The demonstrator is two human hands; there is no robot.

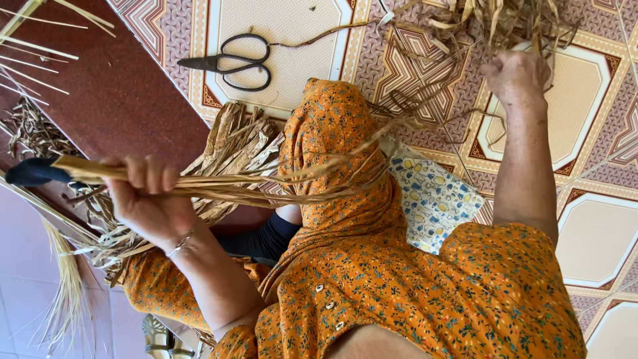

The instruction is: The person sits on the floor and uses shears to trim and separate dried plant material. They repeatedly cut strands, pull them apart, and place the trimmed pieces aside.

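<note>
My left hand (149, 199) is closed around a long bundle of dried straw-coloured strands (232, 183) that lies across my orange-clad knee (335, 133). The bundle's far end carries a black tip (33, 171). My right hand (515, 76) reaches out to the upper right, its fingers curled into a loose pile of dried leaves (505, 23) on the floor, gripping some strands. A few thin fibres trail from that pile back toward the bundle.
Black scissors (229, 62) lie on the patterned floor tiles (598, 233) ahead. More dried leaf strips (232, 143) are heaped under the bundle. A dark red mat (113, 86) covers the left, and a blue-and-yellow printed cushion (432, 199) sits by my leg.
</note>
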